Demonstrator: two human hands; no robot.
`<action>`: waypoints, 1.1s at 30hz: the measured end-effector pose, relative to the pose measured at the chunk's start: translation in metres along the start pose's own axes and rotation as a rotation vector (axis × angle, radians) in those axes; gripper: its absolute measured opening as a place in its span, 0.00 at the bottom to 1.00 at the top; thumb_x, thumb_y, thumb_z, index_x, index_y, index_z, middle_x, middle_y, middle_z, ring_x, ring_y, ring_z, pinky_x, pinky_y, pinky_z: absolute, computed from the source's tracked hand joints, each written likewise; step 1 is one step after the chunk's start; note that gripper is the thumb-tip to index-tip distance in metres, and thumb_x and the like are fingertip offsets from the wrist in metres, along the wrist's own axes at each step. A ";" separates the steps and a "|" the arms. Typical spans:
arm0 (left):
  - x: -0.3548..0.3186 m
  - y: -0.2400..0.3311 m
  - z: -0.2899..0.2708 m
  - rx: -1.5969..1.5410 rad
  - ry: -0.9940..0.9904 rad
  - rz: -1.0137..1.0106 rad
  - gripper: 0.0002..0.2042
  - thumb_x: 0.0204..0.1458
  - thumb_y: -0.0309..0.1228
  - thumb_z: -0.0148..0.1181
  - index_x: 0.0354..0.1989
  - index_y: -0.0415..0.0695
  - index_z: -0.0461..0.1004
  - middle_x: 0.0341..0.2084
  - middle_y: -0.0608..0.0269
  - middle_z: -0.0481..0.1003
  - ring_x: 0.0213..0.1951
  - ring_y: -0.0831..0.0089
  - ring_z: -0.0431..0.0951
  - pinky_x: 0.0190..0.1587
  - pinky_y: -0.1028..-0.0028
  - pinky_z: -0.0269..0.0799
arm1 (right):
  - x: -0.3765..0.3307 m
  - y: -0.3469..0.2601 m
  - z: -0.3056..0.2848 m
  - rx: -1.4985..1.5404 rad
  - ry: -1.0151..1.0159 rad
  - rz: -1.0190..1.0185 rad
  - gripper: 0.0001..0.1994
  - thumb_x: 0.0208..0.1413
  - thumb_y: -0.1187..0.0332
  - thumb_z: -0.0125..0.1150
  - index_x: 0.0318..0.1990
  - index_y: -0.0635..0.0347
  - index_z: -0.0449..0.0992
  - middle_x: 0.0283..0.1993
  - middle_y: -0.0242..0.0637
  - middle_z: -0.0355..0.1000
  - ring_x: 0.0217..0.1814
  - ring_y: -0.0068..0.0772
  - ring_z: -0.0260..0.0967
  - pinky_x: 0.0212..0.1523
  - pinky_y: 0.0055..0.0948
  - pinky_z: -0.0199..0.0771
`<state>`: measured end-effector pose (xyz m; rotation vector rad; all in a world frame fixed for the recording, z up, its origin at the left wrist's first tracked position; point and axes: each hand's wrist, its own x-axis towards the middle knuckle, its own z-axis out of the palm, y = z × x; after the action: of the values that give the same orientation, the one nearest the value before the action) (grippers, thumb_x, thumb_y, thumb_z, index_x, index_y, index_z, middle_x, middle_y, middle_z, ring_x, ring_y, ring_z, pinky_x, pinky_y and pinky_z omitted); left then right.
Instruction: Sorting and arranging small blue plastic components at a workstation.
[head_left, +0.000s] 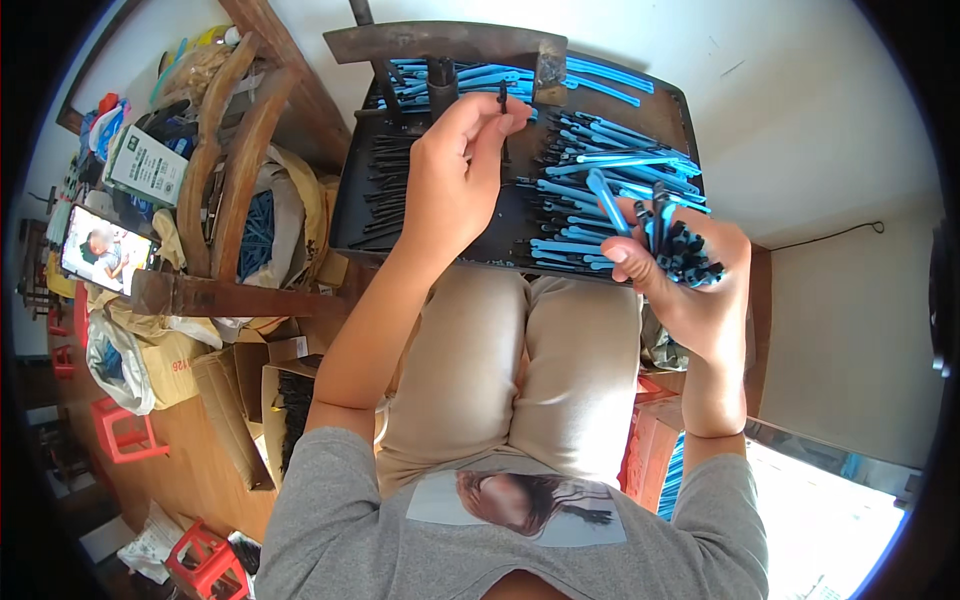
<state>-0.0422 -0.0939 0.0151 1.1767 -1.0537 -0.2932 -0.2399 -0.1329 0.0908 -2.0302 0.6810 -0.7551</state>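
The left hand [455,170] is hovering over the middle of the black tray [488,240], its thumb and fingertips closing together and pinching a small dark piece [503,97]. The right hand [700,270] is curling around a bundle of blue and black sticks [687,255] at the tray's near right corner, the bundle's dark ends bunching up above the palm. Loose blue sticks [575,220] are lying heaped along the tray's right side, and thin black sticks [390,180] are lying on its left side. A rusty metal bar [440,42] is spanning above the tray's far edge. Left of the tray, a phone [108,250] is leaning with its screen lit.
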 end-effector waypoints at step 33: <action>-0.001 -0.009 0.007 0.151 0.103 0.149 0.03 0.49 0.21 0.58 0.32 0.35 0.74 0.25 0.52 0.77 0.27 0.66 0.81 0.27 0.76 0.73 | 0.066 0.030 0.024 -0.432 0.044 -0.281 0.12 0.48 0.73 0.65 0.40 0.67 0.76 0.29 0.43 0.75 0.29 0.19 0.66 0.34 0.24 0.69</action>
<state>-0.0450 -0.1016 0.0066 1.2273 -1.0809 -0.0366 -0.1841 -0.1806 0.0716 -2.5474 0.6299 -0.8723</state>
